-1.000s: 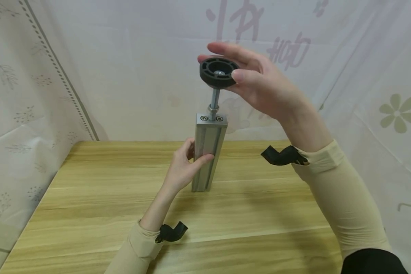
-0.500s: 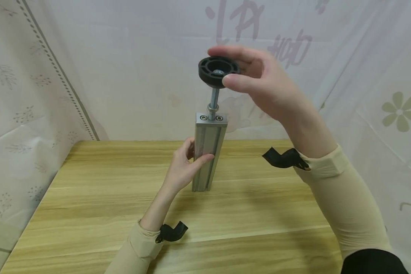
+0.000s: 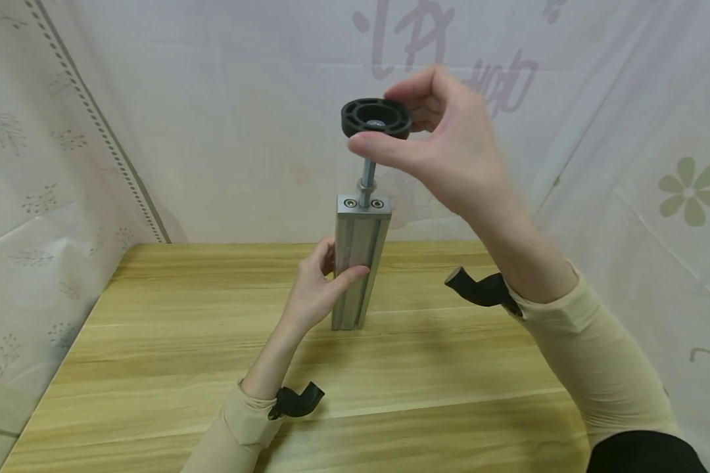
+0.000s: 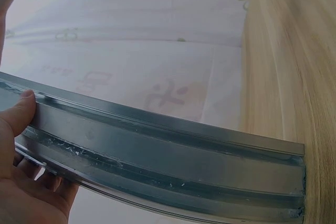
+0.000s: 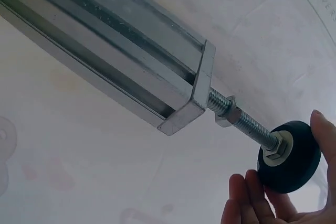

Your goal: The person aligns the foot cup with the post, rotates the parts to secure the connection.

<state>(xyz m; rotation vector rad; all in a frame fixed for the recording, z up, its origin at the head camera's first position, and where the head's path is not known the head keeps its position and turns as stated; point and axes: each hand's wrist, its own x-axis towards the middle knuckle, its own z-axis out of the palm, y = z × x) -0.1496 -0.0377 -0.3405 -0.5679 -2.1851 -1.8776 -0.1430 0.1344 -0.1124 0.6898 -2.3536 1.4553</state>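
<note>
We see the profile upright on the bench, approx. centre, lower end on the wood. Left hand grips it at mid-height, thumb on front face, fingers round the back. A stud w/ nut rises from the top end plate and carries a black foot. Right hand holds the foot by its rim, thumb in front, fingers curled behind. Printed sheet hangs behind the bench

This looks like a makeshift recording booth, not a lived-in room. Pale printed sheets hang close round three sides of a light wooden bench.
</note>
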